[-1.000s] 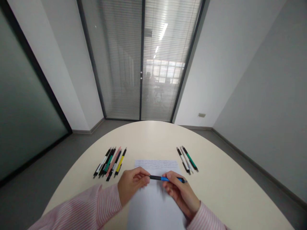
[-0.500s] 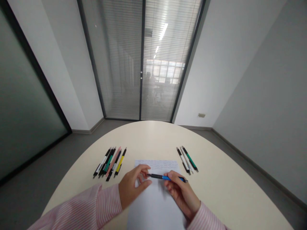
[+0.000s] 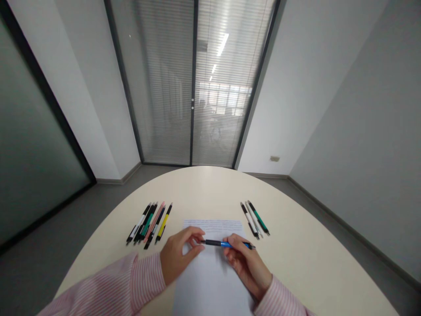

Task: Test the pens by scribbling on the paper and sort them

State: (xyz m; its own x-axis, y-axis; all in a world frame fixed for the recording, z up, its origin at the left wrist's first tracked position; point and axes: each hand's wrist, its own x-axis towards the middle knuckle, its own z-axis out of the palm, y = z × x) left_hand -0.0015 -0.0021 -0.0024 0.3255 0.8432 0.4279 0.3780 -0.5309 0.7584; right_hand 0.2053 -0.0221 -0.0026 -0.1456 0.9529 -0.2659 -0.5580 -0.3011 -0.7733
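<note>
A blue pen with a black grip (image 3: 213,242) lies level above the paper, its tip pointing left. My right hand (image 3: 247,262) is closed round its blue barrel near the clicker end. At the pen's tip, my left hand (image 3: 180,254) has its thumb and fingers curved close together; whether they pinch the tip is too small to tell. Beneath both hands is a white sheet of paper (image 3: 212,285), with lines of handwriting across its top.
Several pens, among them a yellow pen (image 3: 163,224), lie side by side on the left of the round table (image 3: 207,188). On the right are a green pen (image 3: 258,218) and two white-and-black pens. A glass partition with blinds stands behind.
My left thumb has moved up and nearer to the fingers at the pen's tip. The whole view has shifted slightly. My right hand keeps its hold on the pen.
</note>
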